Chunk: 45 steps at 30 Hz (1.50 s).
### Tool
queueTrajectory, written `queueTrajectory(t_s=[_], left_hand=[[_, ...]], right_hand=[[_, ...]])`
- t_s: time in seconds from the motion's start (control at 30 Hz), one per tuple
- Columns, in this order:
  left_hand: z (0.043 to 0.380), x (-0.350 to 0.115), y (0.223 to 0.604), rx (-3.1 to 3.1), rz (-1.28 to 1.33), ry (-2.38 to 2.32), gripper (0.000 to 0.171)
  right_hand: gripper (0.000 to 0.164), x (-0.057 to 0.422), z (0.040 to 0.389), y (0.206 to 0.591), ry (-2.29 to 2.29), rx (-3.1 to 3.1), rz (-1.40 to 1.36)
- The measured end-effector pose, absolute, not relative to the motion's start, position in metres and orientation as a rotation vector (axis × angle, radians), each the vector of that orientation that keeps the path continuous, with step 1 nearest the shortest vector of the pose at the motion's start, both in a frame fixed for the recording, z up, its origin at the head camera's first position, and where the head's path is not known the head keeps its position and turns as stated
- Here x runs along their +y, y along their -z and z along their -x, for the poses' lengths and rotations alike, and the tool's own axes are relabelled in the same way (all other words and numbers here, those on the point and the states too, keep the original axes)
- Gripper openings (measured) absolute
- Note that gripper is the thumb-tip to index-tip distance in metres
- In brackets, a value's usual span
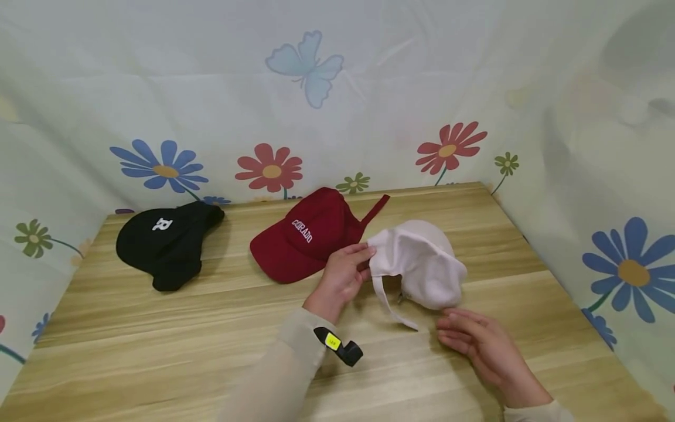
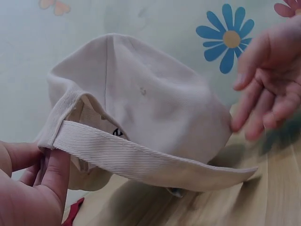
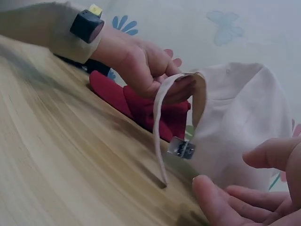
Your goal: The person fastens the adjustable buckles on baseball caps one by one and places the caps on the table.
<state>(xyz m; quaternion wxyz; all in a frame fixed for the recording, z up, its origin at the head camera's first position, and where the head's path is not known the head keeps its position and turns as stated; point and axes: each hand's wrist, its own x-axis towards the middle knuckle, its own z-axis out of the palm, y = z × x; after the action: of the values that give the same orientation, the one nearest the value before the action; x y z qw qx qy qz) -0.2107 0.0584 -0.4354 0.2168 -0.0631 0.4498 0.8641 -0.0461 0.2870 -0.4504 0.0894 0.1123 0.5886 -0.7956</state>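
A white baseball cap (image 1: 429,258) is on the right half of the table, its back opening toward me and its strap (image 2: 117,155) hanging loose. My left hand (image 1: 345,275) pinches the cap's back edge by the strap's base. The right hand (image 1: 482,346) is beside the cap's lower right side, fingers loosely extended and holding nothing; whether its fingertips touch the fabric I cannot tell. A metal buckle (image 3: 182,148) shows at the opening in the right wrist view. Just left of the white cap lies a dark red cap (image 1: 311,234) with white lettering.
On the table's left lies a black cap (image 1: 169,240) with a white letter. The wooden table (image 1: 158,346) meets a flower-print cloth (image 1: 369,117) at the back and sides. A black wrist strap (image 1: 340,346) with a yellow tag is on the left sleeve.
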Motion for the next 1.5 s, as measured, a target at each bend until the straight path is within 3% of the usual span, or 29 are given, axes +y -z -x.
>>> queueTrajectory(t_s=[0.4,0.77,1.13,1.5], left_hand=[[0.211,0.052,0.427,1.199,0.259,-2.464,0.01],[0.21,0.043,0.433,1.238,0.277,-2.447,0.008],[0.199,0.022,0.437,1.276,0.218,-2.42,0.008],[0.191,0.004,0.413,1.291,0.127,-2.442,0.01]], right_hand=[[0.019,0.254,0.058,0.465,2.657,1.397,-0.414],[0.021,0.257,0.057,0.462,2.941,1.168,-0.329],[0.027,0.255,0.055,0.451,2.995,1.35,-0.249],[0.025,0.251,0.06,0.428,2.958,1.417,-0.078]])
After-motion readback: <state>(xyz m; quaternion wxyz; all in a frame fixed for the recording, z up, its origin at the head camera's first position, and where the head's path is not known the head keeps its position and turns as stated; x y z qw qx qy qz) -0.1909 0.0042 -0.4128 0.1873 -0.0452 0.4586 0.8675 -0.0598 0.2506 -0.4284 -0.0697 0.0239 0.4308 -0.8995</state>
